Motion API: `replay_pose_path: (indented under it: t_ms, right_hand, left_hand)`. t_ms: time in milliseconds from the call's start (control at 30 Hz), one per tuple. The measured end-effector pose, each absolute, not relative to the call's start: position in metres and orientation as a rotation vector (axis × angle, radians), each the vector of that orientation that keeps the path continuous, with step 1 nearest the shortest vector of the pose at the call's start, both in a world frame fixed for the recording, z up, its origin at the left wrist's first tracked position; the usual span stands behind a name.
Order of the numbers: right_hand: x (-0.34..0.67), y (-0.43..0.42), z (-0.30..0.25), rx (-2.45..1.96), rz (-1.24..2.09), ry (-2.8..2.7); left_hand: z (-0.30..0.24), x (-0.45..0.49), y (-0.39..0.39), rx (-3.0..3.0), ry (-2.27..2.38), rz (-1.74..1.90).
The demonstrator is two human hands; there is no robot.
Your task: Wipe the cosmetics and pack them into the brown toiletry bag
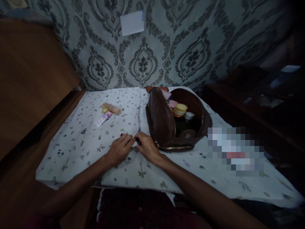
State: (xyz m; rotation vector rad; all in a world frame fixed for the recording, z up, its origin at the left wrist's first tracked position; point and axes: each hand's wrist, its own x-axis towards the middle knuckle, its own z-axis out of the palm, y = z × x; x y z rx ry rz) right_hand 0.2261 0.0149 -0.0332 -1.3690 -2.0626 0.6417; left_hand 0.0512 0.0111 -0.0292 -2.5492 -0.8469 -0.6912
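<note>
Pouch lies front-back, mouth open; L hand & R hand touch cloth, grip unclear.

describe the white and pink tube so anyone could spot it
On the white floral cloth, look left of the open brown leather pouch, where three small items lie. The white and pink plastic tube is nearest the person; the beige tube and yellow round piece beside it carry no pink.
</note>
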Motion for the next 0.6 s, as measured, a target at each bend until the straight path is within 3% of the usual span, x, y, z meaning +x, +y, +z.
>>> replay_pose_path:
  t_ms: [333,600]
  right_hand:
    - [0.225,0.014,-0.034,-1.338,0.713,-2.010]
    - [0.229,0.013,-0.029,-1.303,0.713,-2.062]
  left_hand:
    - [-0.027,0.020,0.022,-2.534,-1.172,-0.577]
    - [-0.033,0.006,0.027,-2.558,-1.409,-0.751]
